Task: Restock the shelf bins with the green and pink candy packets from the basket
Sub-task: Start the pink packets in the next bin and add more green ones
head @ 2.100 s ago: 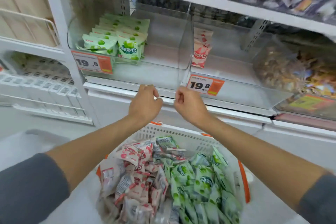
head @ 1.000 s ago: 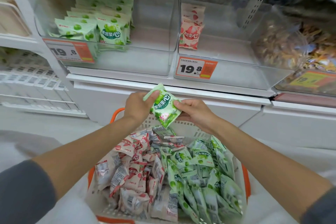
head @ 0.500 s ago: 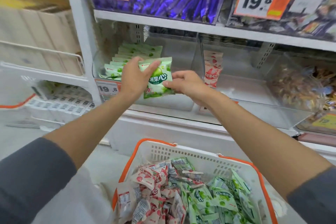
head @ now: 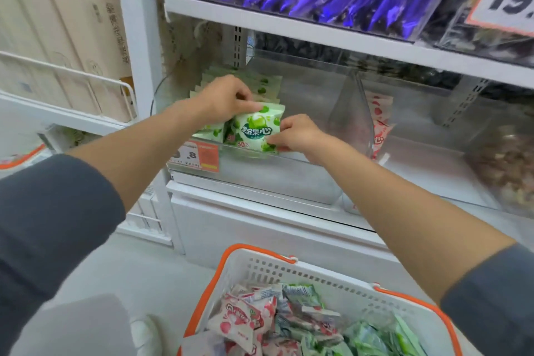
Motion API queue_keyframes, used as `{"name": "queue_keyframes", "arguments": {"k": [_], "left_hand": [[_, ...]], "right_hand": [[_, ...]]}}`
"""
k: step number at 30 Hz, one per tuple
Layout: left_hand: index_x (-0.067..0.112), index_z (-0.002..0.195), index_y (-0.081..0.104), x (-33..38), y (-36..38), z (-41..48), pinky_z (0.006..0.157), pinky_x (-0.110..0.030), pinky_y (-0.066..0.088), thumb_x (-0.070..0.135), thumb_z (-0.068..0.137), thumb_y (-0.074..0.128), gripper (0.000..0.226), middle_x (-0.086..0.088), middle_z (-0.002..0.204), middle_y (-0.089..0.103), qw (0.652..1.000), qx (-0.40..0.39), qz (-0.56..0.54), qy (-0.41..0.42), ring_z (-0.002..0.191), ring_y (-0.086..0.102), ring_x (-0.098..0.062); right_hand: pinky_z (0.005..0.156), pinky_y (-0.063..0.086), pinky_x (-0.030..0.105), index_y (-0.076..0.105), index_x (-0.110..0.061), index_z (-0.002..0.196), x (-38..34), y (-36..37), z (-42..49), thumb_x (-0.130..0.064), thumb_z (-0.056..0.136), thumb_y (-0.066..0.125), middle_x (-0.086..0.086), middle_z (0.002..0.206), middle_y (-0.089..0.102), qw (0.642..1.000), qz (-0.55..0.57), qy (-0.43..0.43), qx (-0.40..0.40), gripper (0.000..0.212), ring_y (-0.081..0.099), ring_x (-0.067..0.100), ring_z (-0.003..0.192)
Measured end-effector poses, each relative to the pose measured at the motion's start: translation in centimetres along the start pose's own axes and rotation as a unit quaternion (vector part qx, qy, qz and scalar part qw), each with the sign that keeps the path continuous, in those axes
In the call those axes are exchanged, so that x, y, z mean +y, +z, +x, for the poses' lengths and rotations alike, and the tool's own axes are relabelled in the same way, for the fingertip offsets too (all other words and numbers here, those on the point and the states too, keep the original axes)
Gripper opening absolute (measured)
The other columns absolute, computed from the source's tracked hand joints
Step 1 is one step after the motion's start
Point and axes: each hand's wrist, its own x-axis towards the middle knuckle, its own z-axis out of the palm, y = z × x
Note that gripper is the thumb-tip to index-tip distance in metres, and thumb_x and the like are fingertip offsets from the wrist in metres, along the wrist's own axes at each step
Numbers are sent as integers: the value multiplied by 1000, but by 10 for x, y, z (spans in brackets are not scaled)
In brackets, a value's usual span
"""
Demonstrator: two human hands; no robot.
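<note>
Your left hand [head: 228, 98] pinches the green packet's [head: 258, 131] top, your right hand [head: 294, 136] grips its lower corner, upright inside the clear bin [head: 289, 176].

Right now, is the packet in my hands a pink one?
No, the left hand and right hand hold a green packet at the bin.

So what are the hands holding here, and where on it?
One green candy packet: left hand pinches its top edge, right hand its lower right corner.
</note>
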Motion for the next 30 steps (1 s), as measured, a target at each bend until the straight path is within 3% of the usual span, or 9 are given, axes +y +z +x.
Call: {"name": "queue_keyframes", "arguments": {"k": [2, 4, 6, 13, 17, 20, 23, 26, 30], "left_hand": [[11, 76, 74, -9, 3, -4, 67, -31, 46, 37, 86, 72, 28, -3, 83, 72, 999, -26, 34, -15, 75, 62, -20], [13, 86, 77, -12, 5, -7, 72, -27, 46, 29, 85, 74, 16, -1, 91, 73, 999, -2, 43, -17, 83, 64, -16], [11, 94, 77, -11, 5, -9, 78, -24, 46, 20, 84, 76, 14, -3, 94, 72, 998, 44, 34, -20, 86, 64, -15], [11, 94, 78, -14, 11, -12, 88, -31, 52, 16, 84, 75, 12, -5, 96, 74, 994, 101, 25, -34, 91, 66, -16], [10, 104, 76, -10, 9, -11, 91, -30, 49, 17, 88, 71, 18, -7, 109, 72, 993, 94, 46, -51, 100, 64, -20], [14, 123, 68, -5, 6, -16, 100, -37, 48, 23, 90, 68, 34, -6, 127, 65, 991, 83, 75, -74, 115, 60, -24], [18, 121, 66, 10, 9, -30, 90, -41, 51, 23, 87, 67, 34, -4, 120, 66, 982, 141, 103, -72, 107, 61, -25], [19, 98, 62, 44, 19, -62, 73, -37, 48, 19, 84, 64, 15, 1, 95, 62, 976, 193, 34, -90, 87, 58, -22], [19, 80, 55, 88, 50, -110, 60, -32, 39, 14, 77, 63, 9, 5, 71, 56, 977, 157, -54, -134, 71, 54, -21]], "right_hand": [[69, 56, 20, 59, -6, 82, 4, 10, 10, -15, 79, 78, 6, 81, 62, 993, -105, 40, -34, 21, 62, 18, 73], [87, 56, 34, 59, -4, 114, 3, 18, 21, -28, 74, 83, 10, 108, 66, 985, -152, 58, -55, 53, 65, 26, 97], [96, 51, 41, 53, -2, 127, -2, 24, 25, -28, 73, 84, 12, 123, 62, 985, -157, 64, -38, 67, 61, 29, 111], [88, 49, 30, 55, -4, 121, -2, 30, 28, -32, 74, 84, 3, 117, 61, 992, -94, 73, -26, 62, 61, 22, 100], [95, 52, 42, 54, 0, 123, -3, 29, 25, -27, 69, 87, 6, 114, 63, 992, -48, 112, -30, 69, 63, 26, 105], [83, 58, 42, 54, 2, 116, -4, 23, 20, -10, 69, 86, 14, 104, 66, 991, 11, 129, -33, 58, 69, 26, 90], [64, 54, 29, 54, -3, 95, -13, 7, -8, -12, 79, 78, 9, 86, 57, 995, -63, 73, 17, 31, 61, 23, 78], [69, 45, 25, 69, -7, 95, -17, -5, -47, -10, 83, 68, 2, 88, 63, 977, -156, -67, 128, 13, 58, 18, 85], [61, 40, 18, 70, -13, 80, 4, -12, -113, -1, 76, 59, -5, 66, 59, 967, -76, -190, 152, 18, 50, 4, 59]]}}
